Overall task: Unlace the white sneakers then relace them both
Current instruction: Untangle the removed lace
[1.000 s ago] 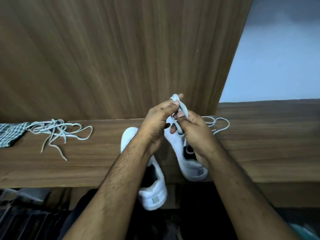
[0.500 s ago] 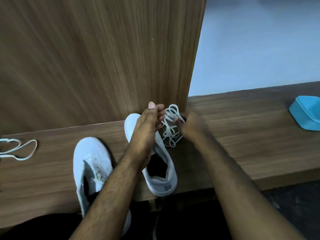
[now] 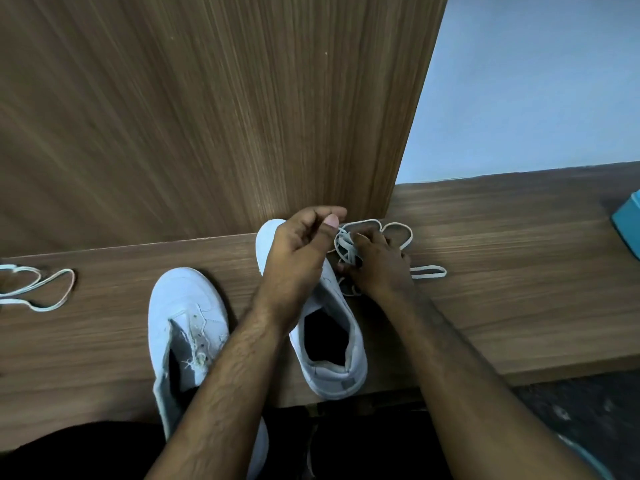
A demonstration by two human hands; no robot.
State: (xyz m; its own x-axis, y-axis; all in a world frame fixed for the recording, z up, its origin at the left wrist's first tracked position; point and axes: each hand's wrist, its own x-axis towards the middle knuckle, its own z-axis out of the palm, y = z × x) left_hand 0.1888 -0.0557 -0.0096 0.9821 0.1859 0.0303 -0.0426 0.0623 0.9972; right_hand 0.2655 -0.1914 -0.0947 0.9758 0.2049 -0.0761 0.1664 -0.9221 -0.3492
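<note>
**Two sneakers, two laces, two hands**

Plainly, the head view counts two white sneakers on the bench (image 3: 485,306): the left sneaker (image 3: 187,317) lies unlaced with its tongue loose and its heel over the near edge, and the right sneaker (image 3: 332,344) stands just beside it, toe toward the wooden panel (image 3: 207,116). Two laces show. One lace (image 3: 398,233) is bunched in loops beside the right sneaker's toe; the other lace (image 3: 45,289) lies well apart at the far left. The right hand (image 3: 377,268) has its grip closed on the bunched lace. The left hand (image 3: 298,251) hovers over the right sneaker's toe, fingers curled; whether it pinches a strand I cannot tell. One blue box (image 3: 628,226) sits at the right edge. Behind is a pale blue wall (image 3: 536,81).
</note>
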